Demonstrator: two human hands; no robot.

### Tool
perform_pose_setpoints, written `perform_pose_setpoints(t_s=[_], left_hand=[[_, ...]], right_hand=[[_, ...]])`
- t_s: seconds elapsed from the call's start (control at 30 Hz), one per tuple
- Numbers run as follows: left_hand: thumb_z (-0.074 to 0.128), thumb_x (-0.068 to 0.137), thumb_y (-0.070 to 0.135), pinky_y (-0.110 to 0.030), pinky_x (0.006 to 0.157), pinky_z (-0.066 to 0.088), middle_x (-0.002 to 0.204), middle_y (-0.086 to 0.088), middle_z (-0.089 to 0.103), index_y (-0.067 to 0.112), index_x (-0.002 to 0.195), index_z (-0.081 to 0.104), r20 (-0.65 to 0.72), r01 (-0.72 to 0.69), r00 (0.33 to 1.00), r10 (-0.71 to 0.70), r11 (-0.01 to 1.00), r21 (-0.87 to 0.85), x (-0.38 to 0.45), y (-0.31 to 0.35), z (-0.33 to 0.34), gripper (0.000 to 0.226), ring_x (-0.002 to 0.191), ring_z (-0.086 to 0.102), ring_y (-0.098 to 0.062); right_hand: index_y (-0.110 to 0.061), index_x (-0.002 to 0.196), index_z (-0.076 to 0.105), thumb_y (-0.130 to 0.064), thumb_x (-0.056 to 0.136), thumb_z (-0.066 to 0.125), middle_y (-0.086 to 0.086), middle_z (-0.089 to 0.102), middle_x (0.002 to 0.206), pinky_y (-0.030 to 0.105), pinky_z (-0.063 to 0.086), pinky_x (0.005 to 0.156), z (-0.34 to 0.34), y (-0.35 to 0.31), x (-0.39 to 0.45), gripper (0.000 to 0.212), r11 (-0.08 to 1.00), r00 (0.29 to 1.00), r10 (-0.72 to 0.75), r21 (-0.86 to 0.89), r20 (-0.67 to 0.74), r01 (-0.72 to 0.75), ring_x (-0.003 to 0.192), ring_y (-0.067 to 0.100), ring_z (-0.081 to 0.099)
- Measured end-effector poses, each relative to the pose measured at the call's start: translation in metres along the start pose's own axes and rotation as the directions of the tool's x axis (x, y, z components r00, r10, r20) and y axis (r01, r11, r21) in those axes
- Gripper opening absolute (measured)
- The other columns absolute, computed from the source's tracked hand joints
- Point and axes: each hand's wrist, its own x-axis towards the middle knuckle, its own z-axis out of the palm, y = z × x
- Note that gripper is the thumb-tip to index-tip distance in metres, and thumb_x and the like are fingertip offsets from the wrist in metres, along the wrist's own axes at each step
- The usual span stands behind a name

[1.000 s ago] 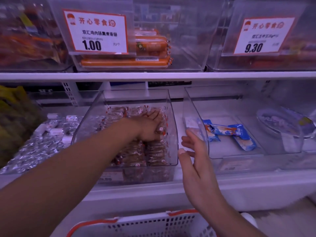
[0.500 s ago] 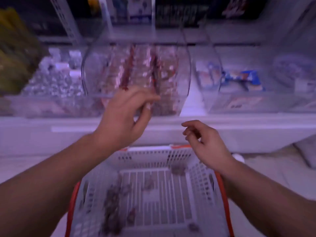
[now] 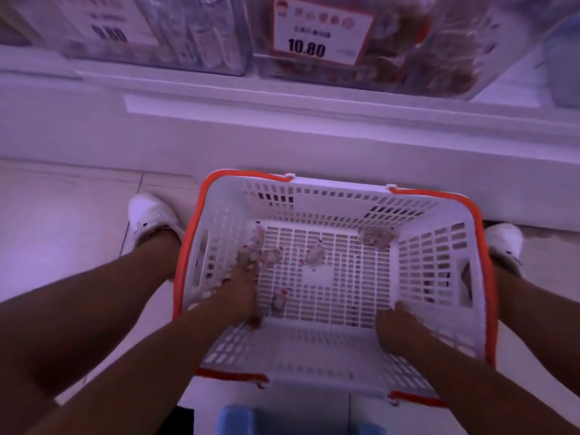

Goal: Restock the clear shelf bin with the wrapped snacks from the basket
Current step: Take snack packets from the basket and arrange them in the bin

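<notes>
Looking straight down into a white slatted basket (image 3: 329, 350) with orange rim and handles, set on a pale floor (image 3: 62, 221) between two legs ending in white shoes: one (image 3: 150, 215) left of the basket, one (image 3: 505, 240) right of it

Both forearms reaching down inside the basket. Left hand (image 3: 241, 293) low at the left side of the basket floor, fingers buried among a loose clump of wrapped snacks (image 3: 257, 255); blurred, so cannot tell whether gripping any or merely lying on them. Right hand (image 3: 395, 324) at the near right of the basket floor, fingertips touching the slats, curled or flat impossible to say, nothing visibly held

Few snacks left: the clump by the left wall, one (image 3: 315, 254) near the middle, a small bunch (image 3: 376, 237) in the far right corner, one (image 3: 279, 301) just right of the left wrist

Above, at the top of the view, the white shelf front (image 3: 282, 127), and on it the clear shelf bin (image 3: 439, 58) packed with brownish wrapped snacks, bearing a red-edged price tag (image 3: 320, 29) reading 10.80. Left of it another clear bin (image 3: 188, 36) of silvery packets with a blurred label. Something blue (image 3: 238, 419) at the bottom edge, below the basket
</notes>
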Motion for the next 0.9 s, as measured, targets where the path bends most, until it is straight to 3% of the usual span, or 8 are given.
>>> perform_pose_setpoints(t_s=[0.1, 0.2, 0.27, 0.4, 0.5, 0.63, 0.77, 0.9], left_hand=[[0.064, 0.086, 0.032, -0.040, 0.093, 0.049, 0.152, -0.019, 0.032, 0.015, 0.149, 0.034, 0.091, 0.311, 0.950, -0.299, 0.935, -0.170, 0.005, 0.014, 0.033, 0.071, 0.122, 0.053, -0.035], [0.068, 0.082, 0.035, -0.035, 0.078, 0.056, 0.146, -0.019, 0.043, 0.020, 0.130, 0.054, -0.029, 0.355, 0.933, -0.358, 0.931, -0.090, 0.003, 0.021, 0.045, 0.053, 0.101, 0.064, -0.030], [0.060, 0.083, 0.035, -0.038, 0.087, 0.050, 0.151, -0.022, 0.034, 0.018, 0.134, 0.050, -0.019, 0.350, 0.935, -0.353, 0.932, -0.089, 0.008, 0.021, 0.051, 0.054, 0.116, 0.056, -0.036], [0.067, 0.072, 0.017, -0.046, 0.070, 0.058, 0.117, -0.022, 0.059, 0.007, 0.110, 0.065, -0.090, 0.166, 0.975, -0.205, 0.932, -0.322, 0.019, 0.027, 0.048, 0.039, 0.102, 0.062, -0.047], [0.066, 0.081, 0.018, -0.042, 0.082, 0.053, 0.128, -0.007, 0.049, 0.019, 0.125, 0.051, 0.029, 0.237, 0.970, -0.242, 0.909, -0.343, 0.031, 0.030, 0.052, 0.047, 0.105, 0.063, -0.032], [0.063, 0.082, 0.018, -0.042, 0.086, 0.051, 0.132, -0.004, 0.049, 0.023, 0.125, 0.052, -0.085, 0.164, 0.974, -0.209, 0.913, -0.374, 0.045, 0.027, 0.047, 0.045, 0.108, 0.062, -0.030], [0.058, 0.082, 0.021, -0.043, 0.084, 0.053, 0.132, -0.005, 0.052, 0.024, 0.131, 0.053, -0.310, 0.080, 0.924, -0.223, 0.906, -0.415, 0.061, 0.004, 0.024, 0.049, 0.102, 0.063, -0.032], [0.052, 0.086, 0.008, -0.045, 0.091, 0.048, 0.145, -0.010, 0.042, 0.020, 0.141, 0.044, -0.257, 0.176, 0.930, -0.262, 0.933, -0.313, 0.078, -0.013, 0.014, 0.057, 0.117, 0.052, -0.036]], right_hand=[[-0.012, 0.122, 0.058, -0.012, 0.096, 0.046, 0.010, 0.059, 0.132, 0.045, 0.031, 0.112, 0.010, -0.003, 0.008, 0.029, 0.998, 0.976, -0.033, -0.054, 0.217, 0.045, 0.132, 0.032, 0.046], [-0.013, 0.125, 0.059, -0.012, 0.091, 0.055, 0.010, 0.059, 0.131, 0.043, 0.041, 0.104, 0.006, 0.003, 0.015, 0.034, 0.995, 0.953, -0.091, -0.002, 0.290, 0.096, 0.127, 0.031, 0.051], [-0.015, 0.117, 0.062, -0.017, 0.086, 0.061, 0.011, 0.064, 0.123, 0.037, 0.048, 0.096, -0.003, 0.005, 0.023, 0.031, 0.989, 0.955, -0.075, 0.144, 0.285, 0.035, 0.120, 0.029, 0.058], [-0.018, 0.082, 0.058, -0.025, 0.098, 0.048, 0.011, 0.065, 0.087, 0.031, 0.042, 0.072, -0.031, -0.003, 0.051, 0.020, 0.794, 0.998, 0.062, 0.605, 0.006, -0.053, 0.091, 0.030, 0.065], [-0.010, 0.102, 0.069, -0.022, 0.101, 0.045, 0.012, 0.069, 0.091, 0.032, 0.044, 0.071, -0.058, -0.016, 0.084, 0.027, 0.675, 0.943, 0.184, 0.733, -0.278, 0.084, 0.086, 0.030, 0.064], [-0.014, 0.120, 0.063, -0.023, 0.099, 0.047, 0.010, 0.062, 0.116, 0.035, 0.045, 0.090, -0.086, -0.027, 0.121, 0.028, 0.788, 0.916, 0.124, 0.598, -0.383, 0.143, 0.110, 0.029, 0.055], [-0.017, 0.153, 0.028, -0.020, 0.092, 0.056, 0.011, 0.018, 0.159, 0.050, 0.032, 0.113, -0.078, -0.028, 0.131, 0.067, 0.932, 0.968, -0.093, 0.322, -0.232, 0.167, 0.148, 0.034, 0.014], [-0.018, 0.157, 0.011, -0.009, 0.089, 0.057, 0.017, 0.007, 0.162, 0.055, 0.031, 0.111, -0.065, -0.034, 0.123, 0.082, 0.966, 0.967, -0.144, 0.183, -0.210, 0.184, 0.149, 0.039, 0.009]])
